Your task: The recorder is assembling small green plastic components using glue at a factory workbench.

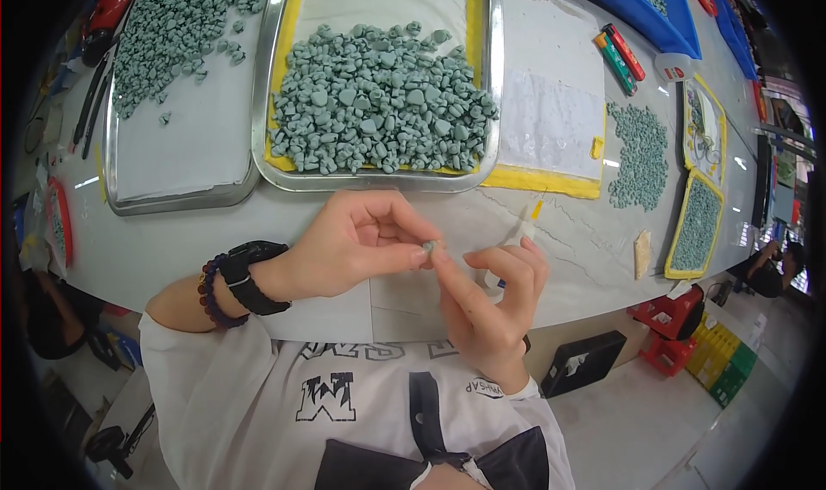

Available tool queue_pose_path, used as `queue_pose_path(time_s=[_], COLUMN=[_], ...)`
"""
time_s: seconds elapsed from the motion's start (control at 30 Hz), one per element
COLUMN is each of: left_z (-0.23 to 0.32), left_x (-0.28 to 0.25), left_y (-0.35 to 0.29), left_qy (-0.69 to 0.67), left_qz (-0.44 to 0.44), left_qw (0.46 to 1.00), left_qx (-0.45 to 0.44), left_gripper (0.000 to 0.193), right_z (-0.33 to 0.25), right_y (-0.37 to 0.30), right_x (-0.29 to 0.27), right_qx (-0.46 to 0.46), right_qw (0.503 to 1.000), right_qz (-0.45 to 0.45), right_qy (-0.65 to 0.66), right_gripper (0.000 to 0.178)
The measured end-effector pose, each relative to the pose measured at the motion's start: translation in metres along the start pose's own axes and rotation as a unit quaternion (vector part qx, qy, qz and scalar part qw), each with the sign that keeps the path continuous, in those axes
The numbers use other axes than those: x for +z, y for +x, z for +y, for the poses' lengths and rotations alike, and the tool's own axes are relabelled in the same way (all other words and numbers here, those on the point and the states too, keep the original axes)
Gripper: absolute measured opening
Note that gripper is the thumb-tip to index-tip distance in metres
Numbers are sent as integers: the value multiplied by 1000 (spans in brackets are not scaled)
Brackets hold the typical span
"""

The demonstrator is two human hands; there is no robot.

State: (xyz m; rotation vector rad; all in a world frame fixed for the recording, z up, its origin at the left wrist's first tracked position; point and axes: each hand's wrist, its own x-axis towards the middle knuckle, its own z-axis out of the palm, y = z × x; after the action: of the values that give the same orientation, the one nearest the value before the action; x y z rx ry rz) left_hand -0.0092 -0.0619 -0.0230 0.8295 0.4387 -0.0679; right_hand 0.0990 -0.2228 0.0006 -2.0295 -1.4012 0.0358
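A small grey-green piece [428,246], like a pebble or bead, sits between the thumb and forefinger of my left hand [366,236]. Its exact shape is mostly covered by the fingertips. From the right, my right hand [490,296] meets it there, one fingertip pressed against the piece and the other fingers bent and raised. Both hands are just over the near part of the table, in front of a metal tray [379,182] lined with yellow-edged padding. A heap of similar grey-green pieces [379,103] fills the tray's near half.
Another tray [176,202] with more pieces stands at the left. Behind my right hand is a small bottle with a yellow tip [535,210]. Further right lie loose pieces [638,159], a yellow-edged tray [695,232], two lighters [621,55] and a blue bin [680,25].
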Motion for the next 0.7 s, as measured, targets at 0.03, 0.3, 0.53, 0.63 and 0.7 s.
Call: queue_pose_path(time_s=[0.03, 0.3, 0.53, 0.63, 0.7], left_z=[0, -2, -3, -1, -2], left_x=[0, 3, 5, 4, 3], left_y=[0, -2, -5, -6, -7], left_qy=[0, 22, 89, 123, 136], left_qz=[-3, -21, 1, -4, -3], left_qw=[1000, 998, 989, 983, 982], left_qx=[3, 51, 121, 134, 134], left_gripper=[18, 18, 19, 19, 20], right_z=[0, 4, 5, 5, 3], right_y=[1, 8, 12, 12, 13], right_x=[-2, -3, -2, -1, -1], right_qx=[15, 67, 68, 53, 47], right_qw=[1000, 989, 987, 989, 990], right_qz=[3, 4, -10, -4, -2], right_qy=[22, 130, 149, 139, 136], right_gripper=[37, 29, 29, 29, 28])
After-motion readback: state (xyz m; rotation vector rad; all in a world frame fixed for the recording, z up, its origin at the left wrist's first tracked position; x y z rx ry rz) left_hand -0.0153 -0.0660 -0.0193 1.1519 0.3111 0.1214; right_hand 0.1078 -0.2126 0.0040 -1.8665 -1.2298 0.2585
